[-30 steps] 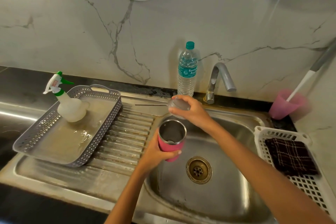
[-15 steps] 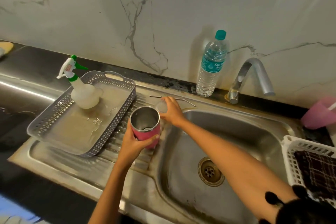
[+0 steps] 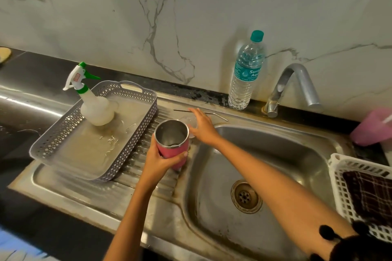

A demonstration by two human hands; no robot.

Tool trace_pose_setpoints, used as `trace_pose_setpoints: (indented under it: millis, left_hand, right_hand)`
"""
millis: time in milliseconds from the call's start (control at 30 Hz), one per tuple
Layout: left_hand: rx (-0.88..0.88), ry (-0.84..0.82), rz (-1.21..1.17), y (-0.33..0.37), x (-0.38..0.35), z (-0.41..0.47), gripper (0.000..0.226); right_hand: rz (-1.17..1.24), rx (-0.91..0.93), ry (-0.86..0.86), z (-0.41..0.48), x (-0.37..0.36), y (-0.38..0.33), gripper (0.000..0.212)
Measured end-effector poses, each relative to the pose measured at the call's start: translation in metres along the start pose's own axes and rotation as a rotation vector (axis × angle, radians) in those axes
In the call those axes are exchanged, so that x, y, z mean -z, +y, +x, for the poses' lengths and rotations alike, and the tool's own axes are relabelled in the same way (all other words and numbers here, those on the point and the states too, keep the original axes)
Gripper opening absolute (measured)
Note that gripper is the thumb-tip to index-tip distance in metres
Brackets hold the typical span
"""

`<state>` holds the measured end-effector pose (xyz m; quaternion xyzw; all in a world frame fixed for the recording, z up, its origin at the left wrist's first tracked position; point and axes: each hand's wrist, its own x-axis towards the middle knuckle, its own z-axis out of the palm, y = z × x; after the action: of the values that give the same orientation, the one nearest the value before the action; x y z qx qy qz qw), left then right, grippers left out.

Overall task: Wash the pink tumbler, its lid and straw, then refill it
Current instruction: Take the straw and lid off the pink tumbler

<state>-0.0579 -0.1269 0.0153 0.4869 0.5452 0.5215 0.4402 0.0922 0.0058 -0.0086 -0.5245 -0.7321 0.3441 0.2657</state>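
Note:
My left hand (image 3: 158,162) grips the pink tumbler (image 3: 173,149) upright above the ribbed drainboard, and its steel inside shows with no lid on. My right hand (image 3: 204,127) reaches past the tumbler with its fingers stretched out. It lies over the clear lid (image 3: 191,124), which rests on the drainboard and is mostly hidden beneath it. The bent metal straw (image 3: 219,115) lies flat on the steel just behind, by my right fingertips. A sealed water bottle (image 3: 246,74) stands against the wall.
A grey perforated tray (image 3: 135,133) with a white spray bottle (image 3: 95,106) sits on the left of the drainboard. The sink basin (image 3: 275,154) and tap (image 3: 294,85) are on the right. A white basket (image 3: 339,186) holds a dark cloth (image 3: 369,193). A pink cup (image 3: 371,127) stands at the far right.
Both hands moved left from over the basin to the drainboard. My right hand brought the clear lid down beside the straw and its fingers have straightened over it.

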Motion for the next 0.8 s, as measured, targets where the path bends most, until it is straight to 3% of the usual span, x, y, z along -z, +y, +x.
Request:
trace_pose_setpoints:
  millis: [100, 233, 300, 567, 700, 800]
  left_hand:
    - [-0.023, -0.036, 0.006, 0.0, -0.009, -0.002, 0.086]
    - [-0.024, -0.152, 0.027, 0.0, -0.039, -0.009, 0.088]
    - [-0.024, -0.256, 0.023, 0.002, -0.062, -0.016, 0.093]
    - [-0.075, -0.583, 0.053, 0.015, -0.16, -0.048, 0.09]
    - [-0.047, -0.728, 0.132, 0.021, -0.174, -0.045, 0.085]
    - [-0.066, -0.714, 0.193, 0.017, -0.169, -0.036, 0.091]
  right_hand:
    - [0.124, 0.009, -0.003, -0.039, 0.03, -0.001, 0.061]
    - [0.171, 0.027, -0.233, -0.119, 0.072, 0.003, 0.088]
    - [0.248, -0.019, -0.232, -0.157, 0.083, 0.006, 0.101]
    - [0.459, -0.105, 0.28, -0.238, 0.108, 0.033, 0.096]
    - [0.334, -0.133, 0.378, -0.254, 0.131, 0.038, 0.09]
    - [0.185, -0.149, 0.431, -0.252, 0.143, 0.049, 0.093]
